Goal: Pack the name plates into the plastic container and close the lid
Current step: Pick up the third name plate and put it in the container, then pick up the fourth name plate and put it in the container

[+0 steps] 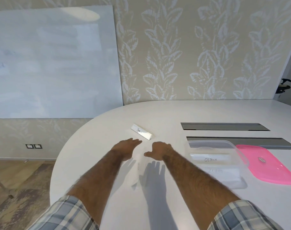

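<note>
Head view, looking down over my two bare forearms, shows one white table [98, 163], one clear plastic container [241, 156], one pink lid [274, 170] and three name plates that I can count. One name plate [142, 131] lies loose on the table, a clear tent-shaped strip with a white card and handwriting too small for me to read. The other two are already inside the container: the ostrich plate [210, 157], lettered OSTRICH, and the nearer plate [219, 172], whose writing is too faint to make out, just beside it toward me.

My left hand [126, 149] is stretched forward with fingers out flat and together, palm down, holding nothing. My right hand [159, 151] is also empty, thumb spread out to the left and fingers loosely curled downward. Both hover above the table, casting shadows on it toward me.

The loose name plate sits just beyond my fingertips, between the two hands and a little past them, angled with its left end farther away. Neither hand touches it; my left fingertips are the closer ones, near its right end.

The container stands open to the right of my right hand, near it but apart. The pink lid lies flat on the table just to the container's right, its near-left edge tucked against the container's corner. Two grey slots [224, 127] run across the table behind them.
</note>
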The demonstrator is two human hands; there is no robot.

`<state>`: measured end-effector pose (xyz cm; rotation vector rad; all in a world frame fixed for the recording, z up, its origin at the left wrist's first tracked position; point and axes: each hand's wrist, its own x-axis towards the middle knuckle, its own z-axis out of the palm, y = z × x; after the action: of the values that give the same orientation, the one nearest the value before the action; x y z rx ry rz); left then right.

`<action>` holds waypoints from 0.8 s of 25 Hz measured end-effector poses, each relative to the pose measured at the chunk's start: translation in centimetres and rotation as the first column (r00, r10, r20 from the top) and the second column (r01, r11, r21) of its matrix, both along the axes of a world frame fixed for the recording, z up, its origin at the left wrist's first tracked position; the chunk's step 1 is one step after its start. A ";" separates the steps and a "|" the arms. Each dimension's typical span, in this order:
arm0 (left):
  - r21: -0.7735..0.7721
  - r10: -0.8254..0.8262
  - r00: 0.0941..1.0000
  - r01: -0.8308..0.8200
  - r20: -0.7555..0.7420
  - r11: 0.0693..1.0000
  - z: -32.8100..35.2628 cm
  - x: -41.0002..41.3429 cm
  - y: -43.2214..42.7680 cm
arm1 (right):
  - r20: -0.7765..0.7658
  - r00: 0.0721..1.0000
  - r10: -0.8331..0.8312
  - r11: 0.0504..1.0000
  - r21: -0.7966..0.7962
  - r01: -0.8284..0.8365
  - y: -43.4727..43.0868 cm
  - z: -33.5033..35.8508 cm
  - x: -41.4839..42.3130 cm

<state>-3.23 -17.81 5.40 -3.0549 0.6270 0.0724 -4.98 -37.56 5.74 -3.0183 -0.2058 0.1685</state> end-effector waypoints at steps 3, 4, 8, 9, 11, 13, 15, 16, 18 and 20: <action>0.042 -0.129 0.992 0.129 -0.017 0.991 -1.5 0.5 0.5 | -0.088 0.994 -0.070 0.998 -0.005 0.070 3.0 -2.3 -1.3; 0.056 -0.167 0.986 0.168 -0.022 0.984 -1.9 0.7 0.5 | -0.113 0.990 -0.088 0.996 -0.013 0.087 3.5 -2.9 -1.7; 0.095 -0.254 0.966 0.257 -0.048 0.962 -3.2 1.3 0.3 | -0.177 0.976 -0.126 0.992 0.000 0.128 4.7 -3.0 -2.1; 0.099 -0.267 0.963 0.270 -0.048 0.958 -3.3 1.4 0.3 | -0.175 0.977 -0.125 0.992 -0.012 0.125 4.6 -2.8 -2.0; 0.079 -0.288 0.957 0.290 -0.031 0.954 -3.6 1.5 0.3 | -0.173 0.977 -0.126 0.992 -0.037 0.122 4.4 -2.4 -1.8; 0.031 -0.279 0.960 0.279 -0.009 0.960 -3.7 1.7 0.1 | -0.199 0.973 -0.121 0.992 -0.046 0.114 4.0 -2.2 -1.6; -0.035 -0.238 0.971 0.237 -0.006 0.971 -3.6 1.8 0.0 | -0.215 0.970 -0.118 0.992 -0.058 0.108 3.7 -2.2 -1.5; -0.063 -0.216 0.976 0.215 -0.015 0.975 -3.5 1.9 0.0 | -0.211 0.971 -0.115 0.993 -0.063 0.104 3.5 -2.3 -1.6; -0.090 -0.185 0.982 0.180 -0.040 0.979 -3.5 2.0 0.0 | -0.211 0.971 -0.117 0.993 -0.059 0.106 3.2 -2.4 -1.6; -0.096 -0.166 0.984 0.160 -0.062 0.982 -3.6 2.2 0.0 | -0.219 0.968 -0.126 0.992 -0.042 0.119 3.0 -2.6 -1.4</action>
<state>-1.06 -17.82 1.83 -3.0847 0.9069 0.1515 -6.33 -34.54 3.09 -2.9962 0.0035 0.4970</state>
